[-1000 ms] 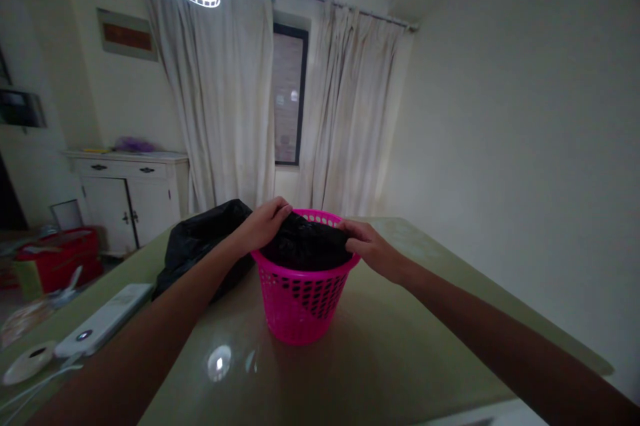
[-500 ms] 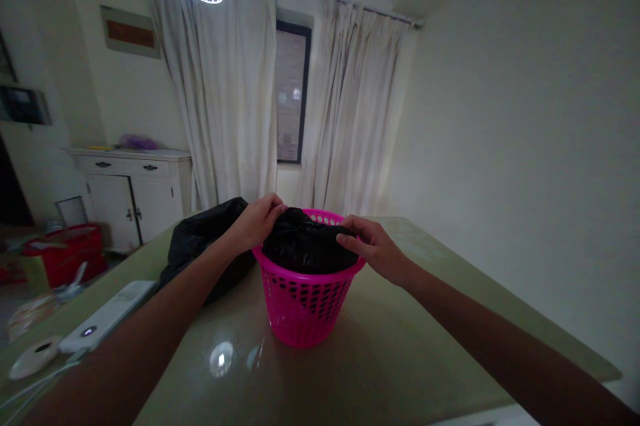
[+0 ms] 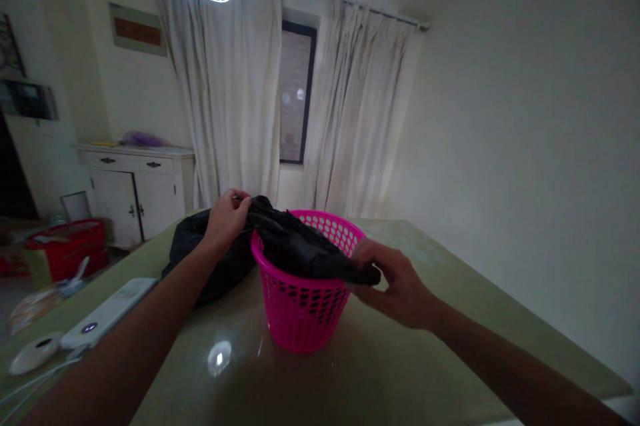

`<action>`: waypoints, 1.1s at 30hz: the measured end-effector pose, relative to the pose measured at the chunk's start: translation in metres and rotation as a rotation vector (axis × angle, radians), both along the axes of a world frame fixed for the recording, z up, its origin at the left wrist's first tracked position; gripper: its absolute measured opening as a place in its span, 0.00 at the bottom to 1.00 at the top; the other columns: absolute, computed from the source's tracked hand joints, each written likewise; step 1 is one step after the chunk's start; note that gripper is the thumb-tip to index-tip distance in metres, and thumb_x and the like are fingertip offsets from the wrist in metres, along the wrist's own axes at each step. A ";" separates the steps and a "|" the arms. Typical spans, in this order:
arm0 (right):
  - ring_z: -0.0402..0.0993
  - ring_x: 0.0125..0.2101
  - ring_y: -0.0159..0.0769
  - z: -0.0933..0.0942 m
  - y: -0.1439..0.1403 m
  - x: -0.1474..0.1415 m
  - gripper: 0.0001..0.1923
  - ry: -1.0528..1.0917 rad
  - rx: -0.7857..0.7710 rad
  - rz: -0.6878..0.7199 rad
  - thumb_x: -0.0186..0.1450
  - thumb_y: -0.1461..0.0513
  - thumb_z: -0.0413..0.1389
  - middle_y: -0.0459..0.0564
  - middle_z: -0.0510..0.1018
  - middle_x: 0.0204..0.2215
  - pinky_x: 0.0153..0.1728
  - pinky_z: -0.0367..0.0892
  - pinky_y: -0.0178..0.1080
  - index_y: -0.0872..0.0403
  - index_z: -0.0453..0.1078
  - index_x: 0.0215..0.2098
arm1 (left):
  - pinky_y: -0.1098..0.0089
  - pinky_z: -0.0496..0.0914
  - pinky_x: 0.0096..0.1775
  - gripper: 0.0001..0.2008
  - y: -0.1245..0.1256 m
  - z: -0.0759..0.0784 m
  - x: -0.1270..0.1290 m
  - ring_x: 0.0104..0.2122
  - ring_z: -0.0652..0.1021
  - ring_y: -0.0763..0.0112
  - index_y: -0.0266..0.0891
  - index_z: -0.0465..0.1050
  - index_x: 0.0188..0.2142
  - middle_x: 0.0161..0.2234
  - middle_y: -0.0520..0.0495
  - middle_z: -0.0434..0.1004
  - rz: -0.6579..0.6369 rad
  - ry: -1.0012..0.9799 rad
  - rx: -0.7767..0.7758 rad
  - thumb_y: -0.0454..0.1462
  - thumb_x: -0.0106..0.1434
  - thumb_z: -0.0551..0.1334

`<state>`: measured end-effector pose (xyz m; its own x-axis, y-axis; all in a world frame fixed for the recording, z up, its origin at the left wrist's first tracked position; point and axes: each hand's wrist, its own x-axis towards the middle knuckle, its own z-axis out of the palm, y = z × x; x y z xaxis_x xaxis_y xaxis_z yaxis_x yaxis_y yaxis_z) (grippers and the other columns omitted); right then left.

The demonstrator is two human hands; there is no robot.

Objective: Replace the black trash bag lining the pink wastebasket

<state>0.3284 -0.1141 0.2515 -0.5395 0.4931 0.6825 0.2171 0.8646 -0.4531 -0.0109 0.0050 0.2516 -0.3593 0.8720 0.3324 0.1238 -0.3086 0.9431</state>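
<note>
A pink plastic basket (image 3: pixel 305 319) with a pierced wall stands upright on the table. Across its mouth stretches a black plastic bag (image 3: pixel 305 246), partly sunk inside and drawn over the rim at both sides. My left hand (image 3: pixel 227 216) pinches the bag's edge above the basket's left rim. At the right rim my right hand (image 3: pixel 393 283), slightly blurred, has its fingers closed on the other end of the bag. A second dark plastic heap (image 3: pixel 215 273) lies on the table left of the basket, behind my left forearm; whether it joins the bag is hidden.
The pale green table (image 3: pixel 400 373) spreads around the basket. At its left lie a white power bank (image 3: pixel 107 313), a round white device (image 3: pixel 35 353) and white cables (image 3: pixel 43 373). Beyond the table stand a white cabinet (image 3: pixel 135 186) and a red bag (image 3: pixel 70 253).
My hands have moved apart, the left one leftward and the right one rightward and down. Between them the black bag is now stretched across the basket's mouth.
</note>
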 end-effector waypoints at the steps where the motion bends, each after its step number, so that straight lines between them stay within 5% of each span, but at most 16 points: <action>1: 0.69 0.31 0.31 0.000 -0.010 -0.005 0.08 -0.120 0.133 0.029 0.72 0.59 0.64 0.44 0.74 0.33 0.32 0.64 0.36 0.51 0.70 0.43 | 0.75 0.69 0.25 0.06 0.000 0.000 -0.002 0.26 0.76 0.69 0.42 0.75 0.40 0.28 0.51 0.77 -0.004 -0.033 -0.011 0.38 0.63 0.67; 5: 0.69 0.28 0.33 -0.006 -0.042 -0.027 0.05 -0.538 0.601 0.047 0.77 0.62 0.58 0.45 0.77 0.30 0.32 0.60 0.42 0.53 0.74 0.48 | 0.72 0.74 0.27 0.12 -0.004 0.007 -0.011 0.24 0.77 0.71 0.42 0.74 0.45 0.28 0.52 0.78 -0.089 -0.233 -0.083 0.30 0.63 0.61; 8: 0.65 0.24 0.32 -0.014 -0.051 -0.034 0.05 -0.590 0.682 -0.024 0.76 0.62 0.58 0.43 0.76 0.27 0.28 0.57 0.44 0.52 0.74 0.41 | 0.73 0.75 0.29 0.15 -0.011 0.007 -0.019 0.26 0.79 0.71 0.39 0.79 0.44 0.31 0.49 0.82 -0.179 -0.415 -0.149 0.27 0.58 0.62; 10: 0.67 0.24 0.34 -0.017 -0.050 -0.032 0.11 -0.540 0.689 -0.064 0.77 0.53 0.59 0.45 0.77 0.28 0.27 0.58 0.44 0.53 0.74 0.45 | 0.73 0.74 0.28 0.15 -0.015 -0.001 -0.021 0.28 0.80 0.70 0.37 0.82 0.44 0.34 0.46 0.85 -0.183 -0.440 -0.167 0.30 0.58 0.66; 13: 0.73 0.25 0.36 -0.012 -0.044 -0.025 0.25 -0.405 0.574 -0.174 0.77 0.42 0.54 0.47 0.79 0.27 0.28 0.61 0.43 0.54 0.71 0.54 | 0.69 0.77 0.35 0.22 -0.018 -0.025 -0.017 0.36 0.84 0.65 0.37 0.83 0.53 0.42 0.43 0.88 -0.177 -0.263 -0.146 0.37 0.58 0.70; 16: 0.73 0.22 0.36 -0.003 -0.036 -0.021 0.31 -0.372 0.356 -0.430 0.75 0.39 0.56 0.45 0.79 0.24 0.27 0.59 0.40 0.53 0.68 0.62 | 0.57 0.77 0.54 0.27 -0.016 -0.058 -0.009 0.51 0.84 0.55 0.39 0.81 0.59 0.54 0.40 0.86 -0.191 0.011 -0.042 0.44 0.61 0.68; 19: 0.75 0.25 0.40 0.006 -0.027 -0.016 0.26 -0.518 0.209 -0.659 0.72 0.45 0.60 0.49 0.82 0.27 0.28 0.57 0.40 0.51 0.73 0.61 | 0.46 0.68 0.67 0.29 -0.012 -0.085 0.001 0.62 0.78 0.47 0.38 0.79 0.59 0.62 0.36 0.81 -0.255 0.209 0.077 0.48 0.61 0.68; 23: 0.81 0.37 0.43 0.018 -0.019 0.007 0.14 -0.620 0.036 -0.607 0.70 0.61 0.57 0.52 0.85 0.41 0.37 0.66 0.42 0.49 0.78 0.51 | 0.42 0.64 0.69 0.26 -0.013 -0.101 0.012 0.62 0.77 0.45 0.41 0.80 0.58 0.62 0.36 0.80 -0.377 0.327 0.165 0.43 0.61 0.68; 27: 0.80 0.49 0.43 0.026 -0.014 0.031 0.27 -0.572 -0.054 -0.441 0.71 0.67 0.50 0.54 0.80 0.54 0.49 0.72 0.45 0.45 0.74 0.65 | 0.44 0.60 0.73 0.32 -0.015 -0.100 0.015 0.68 0.72 0.48 0.43 0.74 0.66 0.68 0.36 0.73 -0.413 0.324 0.201 0.40 0.61 0.68; 29: 0.79 0.49 0.41 0.029 -0.013 0.040 0.27 -0.572 -0.105 -0.346 0.72 0.68 0.48 0.54 0.79 0.52 0.50 0.73 0.44 0.43 0.77 0.62 | 0.46 0.58 0.74 0.40 -0.015 -0.099 0.015 0.72 0.68 0.47 0.42 0.69 0.70 0.73 0.35 0.67 -0.452 0.247 0.178 0.41 0.58 0.71; 33: 0.77 0.41 0.41 0.034 -0.009 0.060 0.17 -0.483 -0.183 -0.340 0.76 0.60 0.50 0.52 0.79 0.39 0.44 0.72 0.43 0.49 0.82 0.42 | 0.47 0.60 0.74 0.47 -0.019 -0.099 0.013 0.75 0.64 0.45 0.43 0.66 0.73 0.76 0.36 0.63 -0.561 0.077 0.030 0.44 0.55 0.76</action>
<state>0.3889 -0.1227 0.2853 -0.5587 0.7777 0.2882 0.6844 0.6286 -0.3694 0.0026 -0.0142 0.1526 0.1826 0.9122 0.3667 0.0013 -0.3732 0.9278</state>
